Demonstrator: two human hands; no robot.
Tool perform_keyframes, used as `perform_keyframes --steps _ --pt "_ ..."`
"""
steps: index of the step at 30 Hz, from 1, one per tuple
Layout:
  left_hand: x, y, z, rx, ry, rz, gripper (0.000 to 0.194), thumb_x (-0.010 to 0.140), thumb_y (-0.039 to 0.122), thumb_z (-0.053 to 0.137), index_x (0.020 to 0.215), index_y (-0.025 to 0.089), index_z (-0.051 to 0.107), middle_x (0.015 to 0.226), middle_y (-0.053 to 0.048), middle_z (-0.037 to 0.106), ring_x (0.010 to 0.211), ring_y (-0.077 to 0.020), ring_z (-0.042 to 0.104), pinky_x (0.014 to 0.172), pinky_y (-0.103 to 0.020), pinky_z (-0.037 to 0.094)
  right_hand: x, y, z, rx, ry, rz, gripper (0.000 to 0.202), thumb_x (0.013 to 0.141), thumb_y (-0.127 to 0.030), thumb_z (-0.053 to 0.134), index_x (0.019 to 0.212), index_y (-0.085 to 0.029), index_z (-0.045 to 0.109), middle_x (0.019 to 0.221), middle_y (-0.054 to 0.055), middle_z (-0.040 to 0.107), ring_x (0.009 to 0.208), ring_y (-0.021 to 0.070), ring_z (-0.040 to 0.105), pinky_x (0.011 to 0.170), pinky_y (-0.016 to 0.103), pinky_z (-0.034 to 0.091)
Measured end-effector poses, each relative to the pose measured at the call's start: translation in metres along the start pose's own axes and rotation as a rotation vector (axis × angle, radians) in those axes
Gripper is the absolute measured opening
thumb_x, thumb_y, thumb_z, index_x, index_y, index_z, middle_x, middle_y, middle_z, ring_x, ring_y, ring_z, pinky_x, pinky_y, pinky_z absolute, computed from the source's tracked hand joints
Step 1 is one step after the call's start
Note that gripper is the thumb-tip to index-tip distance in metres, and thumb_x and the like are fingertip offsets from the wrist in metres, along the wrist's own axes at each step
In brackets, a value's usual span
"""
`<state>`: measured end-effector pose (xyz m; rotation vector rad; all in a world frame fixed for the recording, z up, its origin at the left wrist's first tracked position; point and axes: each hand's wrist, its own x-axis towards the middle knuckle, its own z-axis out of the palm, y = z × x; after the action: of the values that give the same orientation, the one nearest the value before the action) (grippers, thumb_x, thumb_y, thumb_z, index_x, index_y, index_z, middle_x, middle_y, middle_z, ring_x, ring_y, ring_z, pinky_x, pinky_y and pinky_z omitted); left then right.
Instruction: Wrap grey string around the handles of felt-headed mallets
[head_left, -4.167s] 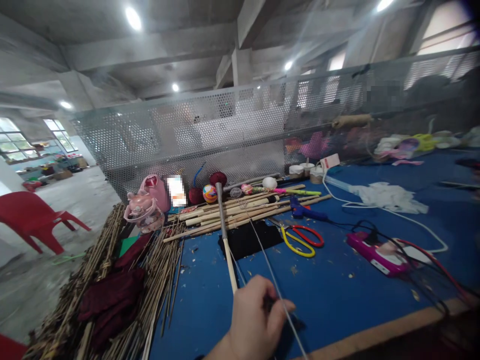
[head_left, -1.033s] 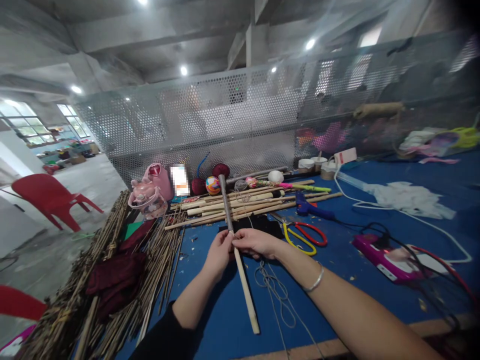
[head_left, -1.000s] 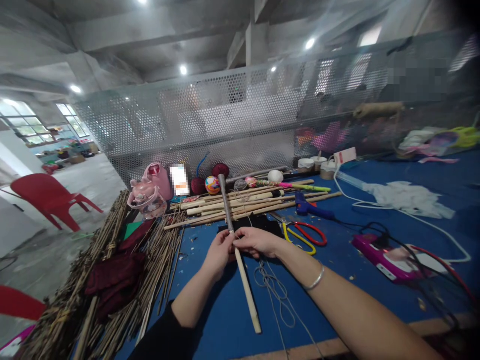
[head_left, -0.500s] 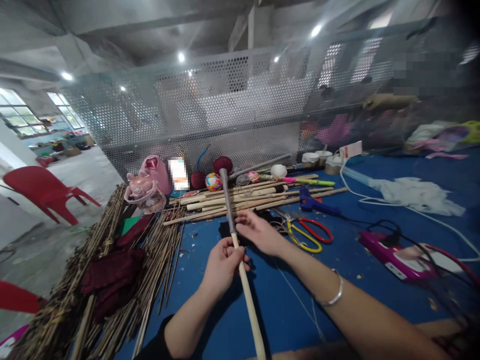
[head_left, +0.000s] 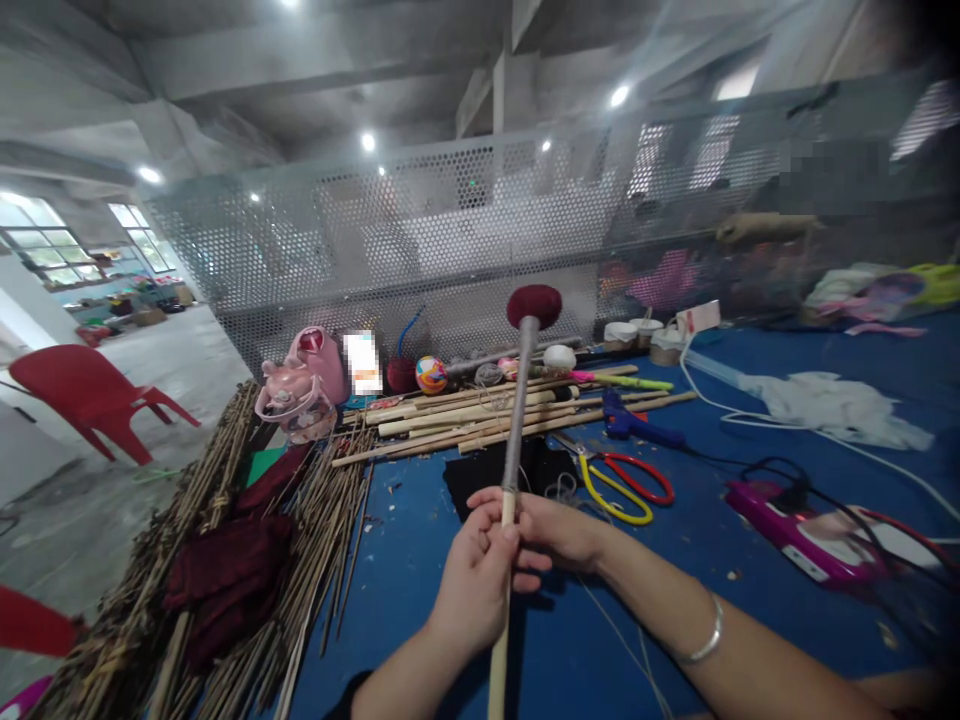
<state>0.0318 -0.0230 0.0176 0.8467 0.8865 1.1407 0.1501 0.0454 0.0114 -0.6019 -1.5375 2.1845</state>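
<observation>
A person's left hand (head_left: 476, 570) grips a stick (head_left: 514, 440) topped by a round, dark-red head (head_left: 534, 306), raised at a slight tilt above a blue tabletop (head_left: 412, 600). The left fingers (head_left: 531, 562) are curled around the pale handle (head_left: 498, 660), thumb laid across its front, just below the grey wrapping (head_left: 517, 400) that covers the upper shaft. The right hand (head_left: 566, 530) (a silver bangle (head_left: 709, 632) circles its wrist) comes in close behind the stick, partly hidden by it and by the left hand; its fingers are bent, and whether they have hold of anything cannot be told. Beyond the hands, a black cloth (head_left: 469, 485) lies flat, with loose grey cord (head_left: 559, 488) near its right edge and scissors (head_left: 626, 490) with one yellow and one red handle loop just beside it. A blue glue gun (head_left: 645, 427) rests farther right, near a purple power strip (head_left: 799, 530). Pale wooden rods (head_left: 420, 428) lie across the rear of the tabletop, where a multicoloured ball (head_left: 431, 374) and a white ball (head_left: 559, 357) sit before a perforated panel (head_left: 427, 240). At left, dark-red fabric (head_left: 225, 560) drapes over bundled twigs (head_left: 315, 550).
</observation>
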Motion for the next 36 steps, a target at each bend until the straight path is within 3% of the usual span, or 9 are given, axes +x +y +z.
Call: perform_keyframes --steps 4,8,13,17,19,23,29,32,36 --pt "0.003 0.003 -0.002 -0.023 -0.053 0.047 0.037 0.075 0.044 0.054 0.096 0.014 0.048 0.079 -0.007 0.061 0.053 -0.0097 0.057 0.046 -0.019 0.044 -0.008 0.006 0.0 0.059 -0.099 0.017 0.066 0.054 -0.04 0.074 0.108 -0.018 0.045 0.078 -0.001 0.054 0.051 0.0029 0.045 0.045 0.014 0.037" --pt "0.011 0.003 -0.008 0.043 -0.012 0.059 0.033 0.073 0.043 0.057 0.089 0.015 0.05 0.071 -0.002 0.058 0.052 -0.0082 0.052 0.05 -0.02 0.041 -0.012 0.002 -0.001 -0.164 -0.119 0.172 0.043 0.057 -0.029 0.071 0.093 -0.015 0.051 0.068 -0.002 0.054 0.051 0.0059 0.052 0.039 0.012 0.038" --pt "0.026 0.002 -0.024 0.386 -0.015 0.009 0.029 0.065 0.04 0.064 0.077 0.015 0.056 0.065 0.002 0.053 0.056 -0.0084 0.047 0.055 -0.02 0.037 -0.009 0.006 0.006 -0.368 -0.043 0.377 0.014 0.066 -0.024 0.06 0.063 -0.012 0.053 0.048 -0.005 0.05 0.03 0.0038 0.043 0.024 0.012 0.026" --pt "0.06 0.027 -0.048 0.895 -0.154 0.056 0.035 0.074 0.047 0.049 0.062 0.016 0.058 0.055 0.0 0.053 0.053 -0.0115 0.047 0.054 -0.023 0.036 -0.005 0.011 0.007 -0.292 0.08 0.424 0.009 0.064 -0.018 0.057 0.061 -0.014 0.049 0.044 -0.004 0.053 0.025 0.0039 0.039 0.021 0.012 0.021" --pt "0.091 0.048 -0.063 1.084 -0.005 0.169 0.039 0.077 0.047 0.043 0.061 0.016 0.059 0.054 -0.001 0.054 0.054 -0.0137 0.049 0.057 -0.025 0.038 -0.004 0.011 0.004 -0.197 0.095 0.433 0.009 0.065 -0.018 0.057 0.064 -0.015 0.048 0.049 -0.002 0.059 0.025 0.0041 0.039 0.021 0.012 0.023" --pt "0.161 0.081 -0.086 1.28 0.639 0.528 0.029 0.07 0.026 0.058 0.097 0.014 0.057 0.093 -0.011 0.058 0.089 -0.0217 0.053 0.08 -0.032 0.038 -0.003 0.008 -0.002 -0.089 0.134 0.408 0.008 0.065 -0.016 0.054 0.069 -0.016 0.047 0.052 -0.002 0.063 0.023 0.003 0.031 0.021 0.012 0.021" --pt "0.221 0.088 -0.103 1.322 0.699 0.531 0.068 0.063 0.021 0.065 0.125 0.016 0.037 0.129 -0.02 0.033 0.108 -0.0346 0.042 0.088 -0.048 0.032 -0.002 0.003 -0.002 -0.014 0.161 0.385 0.013 0.062 -0.014 0.052 0.074 -0.018 0.046 0.05 -0.003 0.061 0.022 0.0034 0.025 0.021 0.014 0.015" --pt "0.231 0.085 -0.107 1.362 0.715 0.481 0.078 0.06 0.028 0.068 0.128 0.016 0.032 0.13 -0.02 0.033 0.11 -0.0362 0.041 0.087 -0.049 0.034 -0.002 0.003 -0.004 0.013 0.18 0.383 0.016 0.062 -0.013 0.051 0.076 -0.018 0.046 0.05 -0.004 0.061 0.022 0.0033 0.024 0.022 0.014 0.013" --pt "0.222 0.072 -0.094 1.289 0.901 0.406 0.072 0.066 0.026 0.06 0.129 0.011 0.028 0.129 -0.021 0.035 0.114 -0.0339 0.04 0.092 -0.046 0.031 -0.001 0.003 -0.005 0.013 0.199 0.366 0.016 0.061 -0.014 0.051 0.076 -0.018 0.046 0.051 -0.003 0.061 0.023 0.0025 0.024 0.023 0.014 0.012"
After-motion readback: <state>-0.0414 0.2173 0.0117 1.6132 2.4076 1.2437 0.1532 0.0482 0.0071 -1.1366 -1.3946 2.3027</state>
